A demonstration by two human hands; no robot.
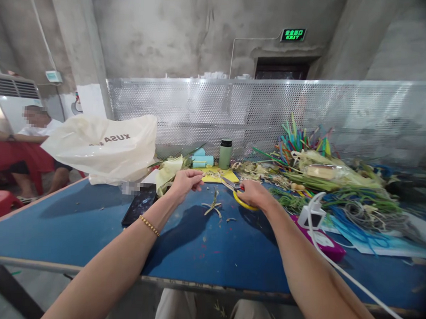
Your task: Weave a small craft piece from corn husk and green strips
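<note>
My right hand (253, 193) is closed around yellow-handled scissors (238, 195), whose blades point left toward my other hand. My left hand (186, 181) is pinched shut above the blue table (88, 224); whatever thin piece it holds is too small to make out. Between and just below both hands lie a small woven straw figure (213, 207) and a few cut scraps. A gold bead bracelet sits on my left wrist.
A black phone (139, 204) lies left of my left hand, beside a white plastic bag (106, 147). A green flask (225, 154) stands at the back. Piled leaves, coloured strips and cords (336, 190) fill the right side, with a white charger and cable (315, 215). A person sits far left.
</note>
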